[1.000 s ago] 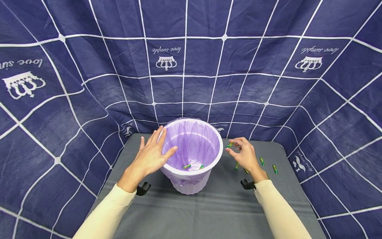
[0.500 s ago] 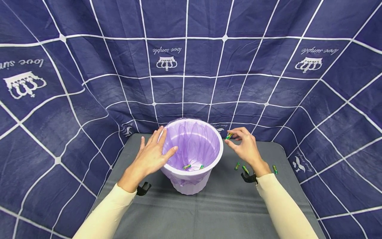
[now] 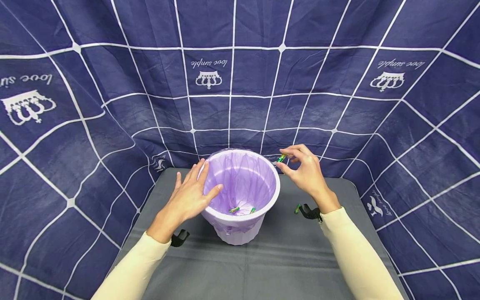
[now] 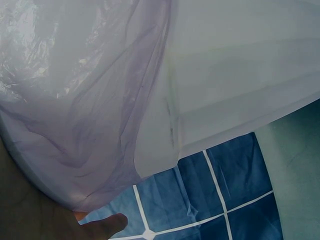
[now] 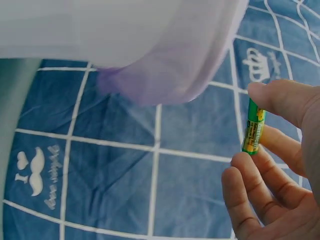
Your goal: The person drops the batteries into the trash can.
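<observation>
A white bin (image 3: 240,239) lined with a thin purple bag (image 3: 240,175) stands on the grey table. Two green-and-yellow batteries lie at its bottom, one of them the battery (image 3: 234,210) nearer the left. My left hand (image 3: 189,196) rests on the bin's left rim, fingers straight and spread. Beside the rim on the right, raised above the table, my right hand (image 3: 305,171) pinches another battery (image 5: 254,127) between thumb and fingers. The bin's wall and overhanging bag fill much of the left wrist view.
One more battery (image 3: 298,208) lies on the grey table (image 3: 273,266) beside the right wrist's black camera strap (image 3: 310,211). Dark blue cloth (image 3: 251,112) with white grid lines walls in the table at the back and both sides.
My right hand has risen from near the table, holding the battery, and moved slightly left toward the bin's rim. Its forearm now covers batteries seen earlier on the table. My left hand stays put.
</observation>
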The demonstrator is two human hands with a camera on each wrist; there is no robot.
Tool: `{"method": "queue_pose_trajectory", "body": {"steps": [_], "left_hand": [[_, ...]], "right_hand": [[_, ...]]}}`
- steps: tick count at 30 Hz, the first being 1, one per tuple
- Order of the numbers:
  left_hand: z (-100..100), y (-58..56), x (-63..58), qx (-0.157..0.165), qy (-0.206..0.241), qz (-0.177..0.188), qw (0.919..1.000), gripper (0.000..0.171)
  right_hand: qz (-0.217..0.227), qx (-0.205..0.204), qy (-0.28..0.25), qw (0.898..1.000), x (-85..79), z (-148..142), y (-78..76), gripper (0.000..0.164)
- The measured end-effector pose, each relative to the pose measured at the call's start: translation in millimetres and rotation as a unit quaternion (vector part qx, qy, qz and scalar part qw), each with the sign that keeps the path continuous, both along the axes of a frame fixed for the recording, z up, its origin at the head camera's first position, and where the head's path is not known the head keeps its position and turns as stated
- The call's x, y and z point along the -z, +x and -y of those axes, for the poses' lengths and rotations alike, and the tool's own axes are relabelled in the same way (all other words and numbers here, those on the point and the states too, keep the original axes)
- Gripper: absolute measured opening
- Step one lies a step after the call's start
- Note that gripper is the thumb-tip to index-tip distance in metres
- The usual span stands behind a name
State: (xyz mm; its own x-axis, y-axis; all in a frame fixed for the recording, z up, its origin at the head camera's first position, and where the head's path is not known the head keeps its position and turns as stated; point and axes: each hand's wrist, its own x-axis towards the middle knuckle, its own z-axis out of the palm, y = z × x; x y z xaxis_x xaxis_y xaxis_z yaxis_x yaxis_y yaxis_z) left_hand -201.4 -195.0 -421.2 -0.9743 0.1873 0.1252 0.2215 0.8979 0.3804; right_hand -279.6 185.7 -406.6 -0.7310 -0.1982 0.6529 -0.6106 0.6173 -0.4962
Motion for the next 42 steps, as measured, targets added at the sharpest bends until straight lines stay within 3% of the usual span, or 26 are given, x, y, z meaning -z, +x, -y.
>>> {"method": "queue_pose_trajectory", "body": {"steps": [22,33,42], "left_hand": [[-3.5,0.7,0.1,-0.003,-0.002,0.0,1.0,0.102],[-3.5,0.6,0.9,-0.004,0.004,0.005,1.0,0.102],[-3.3,0.1,0.3,-0.003,0.002,0.002,1.0,0.102]], "right_hand": [[0.065,-0.075,-0.004,0.995,-52.0,51.3,4.7,0.041],[0.073,-0.109,0.006,0.991,-58.0,79.9,0.2,0.038],[0.084,-0.104,0.018,0.991,-58.0,87.2,0.7,0.038]]}}
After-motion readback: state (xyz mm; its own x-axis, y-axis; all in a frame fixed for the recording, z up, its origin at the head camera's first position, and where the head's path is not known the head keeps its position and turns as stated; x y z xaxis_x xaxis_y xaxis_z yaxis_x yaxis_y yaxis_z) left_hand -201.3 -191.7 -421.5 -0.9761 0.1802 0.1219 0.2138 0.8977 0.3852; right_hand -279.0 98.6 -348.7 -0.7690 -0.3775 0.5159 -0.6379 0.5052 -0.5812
